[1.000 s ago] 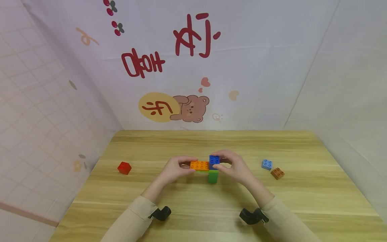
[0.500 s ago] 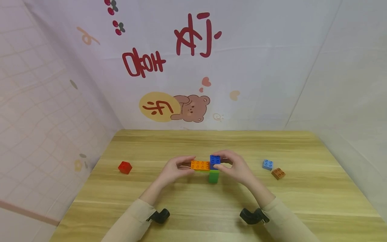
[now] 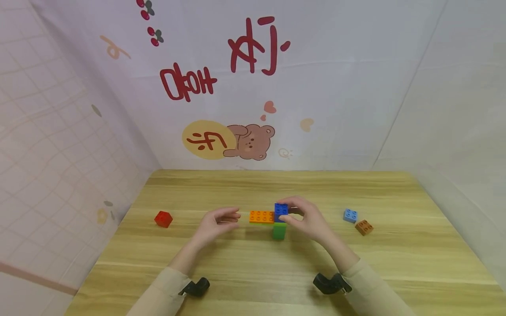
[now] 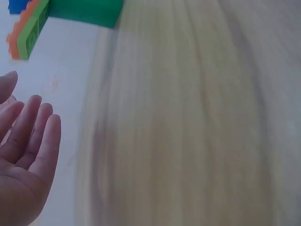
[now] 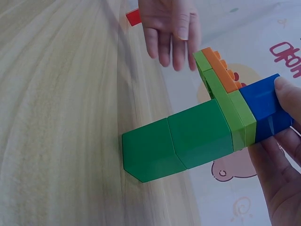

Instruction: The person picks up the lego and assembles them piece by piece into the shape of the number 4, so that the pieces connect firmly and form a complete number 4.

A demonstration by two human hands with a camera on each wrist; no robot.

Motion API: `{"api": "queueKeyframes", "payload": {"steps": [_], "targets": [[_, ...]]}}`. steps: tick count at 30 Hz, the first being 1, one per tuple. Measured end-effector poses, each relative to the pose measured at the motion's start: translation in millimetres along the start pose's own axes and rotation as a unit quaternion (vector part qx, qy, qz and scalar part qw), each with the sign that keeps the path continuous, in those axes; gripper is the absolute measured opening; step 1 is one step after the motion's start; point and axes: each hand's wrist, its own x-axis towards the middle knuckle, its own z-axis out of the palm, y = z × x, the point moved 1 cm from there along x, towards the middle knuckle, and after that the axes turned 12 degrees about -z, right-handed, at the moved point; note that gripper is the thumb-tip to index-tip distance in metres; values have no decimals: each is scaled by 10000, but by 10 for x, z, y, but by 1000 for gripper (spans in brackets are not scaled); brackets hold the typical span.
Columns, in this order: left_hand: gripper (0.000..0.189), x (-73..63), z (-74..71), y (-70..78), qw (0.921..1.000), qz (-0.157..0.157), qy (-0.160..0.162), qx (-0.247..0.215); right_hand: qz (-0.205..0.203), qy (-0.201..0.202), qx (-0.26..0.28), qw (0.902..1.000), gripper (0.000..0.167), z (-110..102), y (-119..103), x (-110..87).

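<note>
A toy-brick structure stands on the wooden table, its column made of two dark green bricks [image 5: 176, 143] stacked upright. A light green layer [image 5: 228, 110] lies over them and juts out to the left. On that overhang sits an orange brick [image 3: 262, 217], with a dark blue brick [image 3: 281, 213] beside it over the column. Thumb and fingers of my right hand [image 3: 310, 220] pinch the dark blue brick from the right. To the left of the orange brick, apart from it, my left hand [image 3: 215, 226] holds nothing, its fingers relaxed and palm facing the structure.
At the left of the table [image 3: 253, 289] lies a red brick [image 3: 163, 219]. On the right, a light blue brick [image 3: 349, 215] and a brown brick [image 3: 364, 227] lie close together. A printed white cloth [image 3: 336, 87] hangs behind the back edge.
My left hand has let go of the orange brick's end and drawn back to the left. The right hand keeps its grip on the dark blue brick, and the structure stays in place.
</note>
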Motion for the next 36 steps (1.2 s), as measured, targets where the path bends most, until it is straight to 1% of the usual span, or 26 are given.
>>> {"api": "queueKeyframes", "payload": {"steps": [5, 8, 12, 15, 18, 19, 24, 27, 29, 32, 34, 36], "targets": [[44, -74, -133, -85, 9994, -68, 324, -32, -24, -4, 13, 10000, 33, -4, -1, 0], [41, -109, -208, -126, 9983, 0, 576, -57, 44, -20, 51, 10000, 33, -8, -6, 3], [38, -156, -334, -161, 9954, -149, 938, -158, 57, -22, 79, 10000, 33, -7, -22, 8], [40, -193, -441, -172, 9916, -414, 1151, -410, 123, -14, 72, 9999, 32, -15, -174, 53], [42, -231, -560, -177, 9873, -550, 1394, -535, 195, -17, 78, 9998, 31, -26, -326, 97], [43, -244, -604, -179, 9860, -568, 1477, -529, 258, -26, 87, 9996, 31, -31, -377, 111], [45, -333, -847, -143, 9791, -583, 1945, -131, 275, -33, 109, 9996, 31, -33, -383, 110], [46, -400, -988, -119, 9708, -582, 2325, -51, 261, -30, 113, 9996, 31, -32, -389, 112], [45, -442, -1080, -120, 9623, -564, 2660, -99, 242, -25, 111, 9996, 31, -32, -393, 115], [44, -498, -1208, -142, 9469, -610, 3156, -116, 212, -19, 98, 9997, 31, -33, -392, 116], [44, -534, -1283, -164, 9386, -642, 3383, -229, 202, -17, 93, 9998, 31, -35, -386, 115], [45, -574, -1349, -189, 9329, -724, 3512, -344, 204, -19, 106, 9997, 31, -36, -379, 111]]}}
